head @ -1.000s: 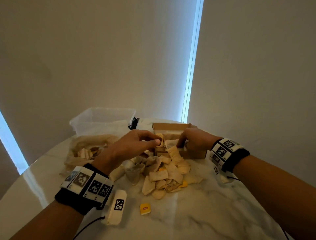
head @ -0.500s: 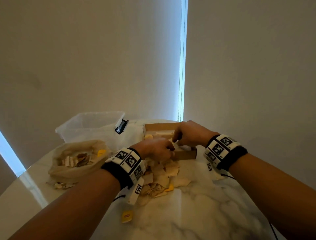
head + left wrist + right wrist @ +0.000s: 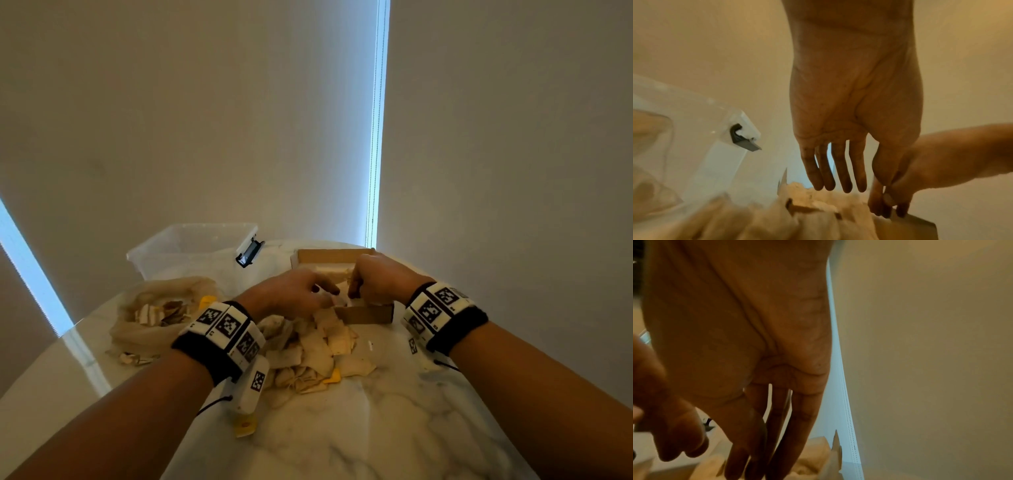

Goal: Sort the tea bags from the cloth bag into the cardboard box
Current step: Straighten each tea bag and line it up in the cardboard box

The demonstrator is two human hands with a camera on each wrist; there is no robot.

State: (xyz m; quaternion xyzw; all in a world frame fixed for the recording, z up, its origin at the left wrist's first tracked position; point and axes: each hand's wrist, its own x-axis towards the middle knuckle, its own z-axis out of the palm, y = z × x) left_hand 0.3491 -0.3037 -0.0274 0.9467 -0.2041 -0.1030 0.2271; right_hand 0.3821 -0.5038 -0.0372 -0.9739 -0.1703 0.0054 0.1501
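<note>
No words, brands or numbers can be read. The only signs are black-and-white square code patterns on the left wristband [image 3: 224, 327], on the right wristband [image 3: 442, 305], and on a white tab [image 3: 257, 381] hanging below the left wrist. A yellow tag [image 3: 245, 426] on the desk [image 3: 376, 428] bears a red mark, too blurred to read.

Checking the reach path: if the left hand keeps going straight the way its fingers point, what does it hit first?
Most likely the tea bags in the cardboard box. In the left wrist view the left hand has straight fingers aimed at that pale heap, tips just short of it. Depth is unclear, so contact cannot be ruled out.
</note>
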